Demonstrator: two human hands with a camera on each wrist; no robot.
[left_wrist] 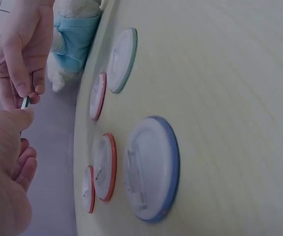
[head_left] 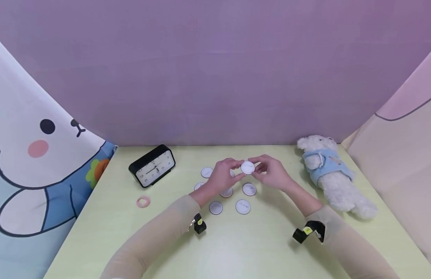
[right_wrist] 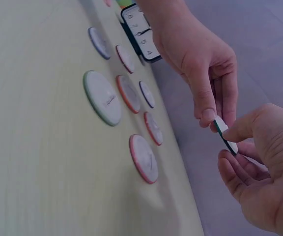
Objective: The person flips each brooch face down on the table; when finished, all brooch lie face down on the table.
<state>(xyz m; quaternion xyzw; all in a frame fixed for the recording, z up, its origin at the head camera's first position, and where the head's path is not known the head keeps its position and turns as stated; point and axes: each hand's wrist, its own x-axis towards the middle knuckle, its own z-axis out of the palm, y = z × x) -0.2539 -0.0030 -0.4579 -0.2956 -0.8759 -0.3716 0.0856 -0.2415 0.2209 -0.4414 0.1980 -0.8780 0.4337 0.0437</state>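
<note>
A round pin badge (head_left: 248, 167) with a white back and a dark green rim (right_wrist: 225, 138) is held up above the table between both hands. My left hand (head_left: 220, 175) pinches its left edge between thumb and fingers. On the opposite edge, my right hand (head_left: 272, 173) also pinches it. Beneath and around the hands, several more badges lie back side up, among them a blue-rimmed badge (left_wrist: 151, 169), a green-rimmed badge (right_wrist: 102, 98) and a red-rimmed badge (right_wrist: 144, 159). The left hand and forearm partly cover some of them in the head view.
A black alarm clock (head_left: 152, 166) stands at the back left, with a pink ring (head_left: 143, 202) in front of it. On the right lies a white plush toy (head_left: 327, 170) in a blue top. Behind the pale table (head_left: 215, 248) hangs a purple cloth (head_left: 215, 77).
</note>
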